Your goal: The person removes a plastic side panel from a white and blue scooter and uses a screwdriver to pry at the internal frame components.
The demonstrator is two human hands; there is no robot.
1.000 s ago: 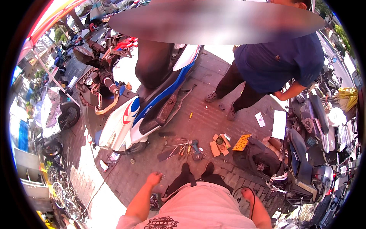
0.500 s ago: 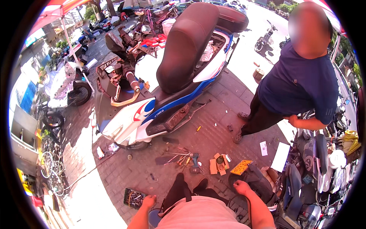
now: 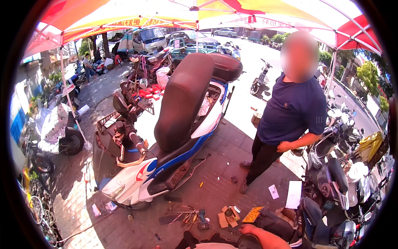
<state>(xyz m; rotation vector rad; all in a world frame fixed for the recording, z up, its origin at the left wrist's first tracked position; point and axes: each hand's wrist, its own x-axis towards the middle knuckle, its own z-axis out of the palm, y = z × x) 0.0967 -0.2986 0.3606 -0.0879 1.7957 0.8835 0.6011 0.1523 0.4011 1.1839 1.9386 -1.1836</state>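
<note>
At the bottom edge, my right hand (image 3: 248, 229) reaches forward, fingers curled round something I cannot make out, beside a dark round object (image 3: 248, 241). Ahead of it lie an open cardboard box (image 3: 224, 220), a scattered pile of tools with a drill (image 3: 202, 218), and a yellow plate (image 3: 251, 215) on a dark scooter part. My left hand is out of view. A white, blue and black scooter (image 3: 137, 178) stands in front with its seat (image 3: 180, 103) raised and its front panels partly removed.
A person in a navy shirt (image 3: 292, 112) stands right of the scooter, a hand at the waist. Parked scooters (image 3: 340, 182) crowd the right, a covered vehicle (image 3: 56, 128) stands left, a red canopy (image 3: 352, 35) spans overhead, and a small motorbike (image 3: 261, 81) stands behind.
The view has tilted up, showing canopy and street, and my left hand has left the picture. My right arm is raised forward from beside my body. The standing person faces me more.
</note>
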